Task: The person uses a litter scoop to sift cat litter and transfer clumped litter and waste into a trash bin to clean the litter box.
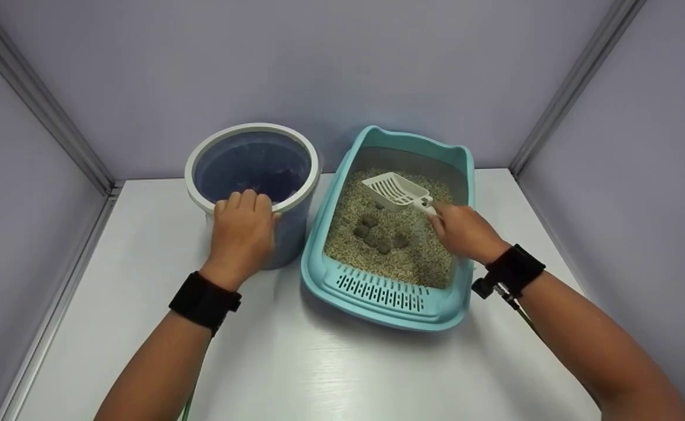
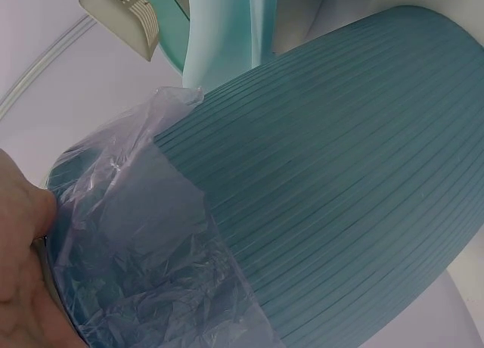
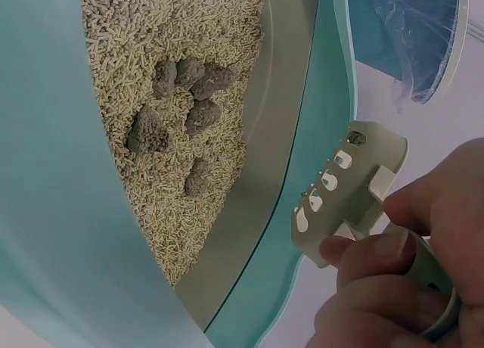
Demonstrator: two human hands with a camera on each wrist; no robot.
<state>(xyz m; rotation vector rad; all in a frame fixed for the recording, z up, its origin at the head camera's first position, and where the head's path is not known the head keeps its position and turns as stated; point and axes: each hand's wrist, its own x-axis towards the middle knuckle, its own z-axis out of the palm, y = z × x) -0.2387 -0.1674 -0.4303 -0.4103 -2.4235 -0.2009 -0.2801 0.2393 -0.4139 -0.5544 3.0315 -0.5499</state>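
Note:
My right hand [image 1: 465, 229] grips the handle of a white slotted litter scoop [image 1: 398, 192], held above the litter box. In the right wrist view, the fingers curl round the scoop's handle [image 3: 435, 276]. The turquoise litter box [image 1: 377, 313] holds pellet litter [image 1: 348, 248] with several dark clumps [image 3: 203, 115] near its middle. My left hand [image 1: 243, 231] grips the near rim of a blue bin [image 1: 292, 237] with a white rim ring [image 1: 196, 196]. A thin clear plastic liner [image 2: 151, 234] hangs over the bin's outside beneath that hand.
Box and bin stand side by side on a white table [image 1: 319, 374], close to the back wall [image 1: 342, 70]. Slotted openings [image 1: 380, 292] run along the litter box's front ledge. Side walls [image 1: 629, 193] enclose the table left and right.

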